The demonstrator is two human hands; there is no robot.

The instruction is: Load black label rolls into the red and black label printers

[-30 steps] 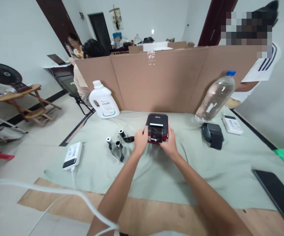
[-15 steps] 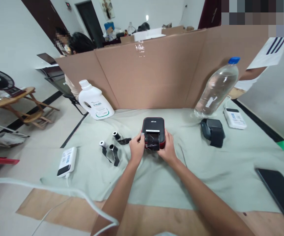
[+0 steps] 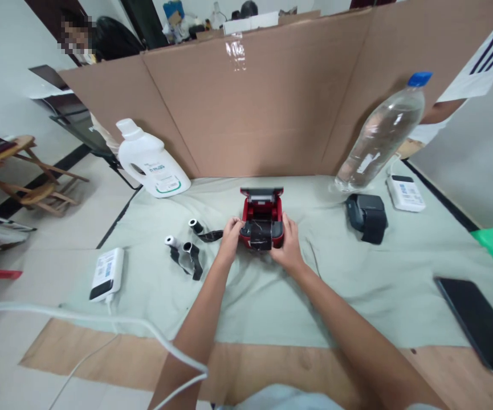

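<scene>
A small red and black label printer [image 3: 263, 219] stands in the middle of the pale green cloth [image 3: 255, 296], its lid swung up and back. My left hand [image 3: 229, 239] grips its left side with fingers curled. My right hand [image 3: 288, 244] grips its right side, thumb against the front edge. A strip of black ribbon hangs over the printer's front between my hands. Three small rolls with black ribbon [image 3: 188, 250] lie just left of my left hand.
A white detergent jug [image 3: 147, 160] stands back left, a leaning clear water bottle [image 3: 378, 136] back right, before a cardboard screen [image 3: 263, 97]. A black printer [image 3: 366, 216], white power banks [image 3: 405, 193] [image 3: 106, 272], a dark phone [image 3: 477, 324] and a white cable [image 3: 101, 324] lie around. Other people are behind the screen.
The printer's lid, closed a second ago, has swung open and back. Both hands stay on its sides. The camera has tilted downward.
</scene>
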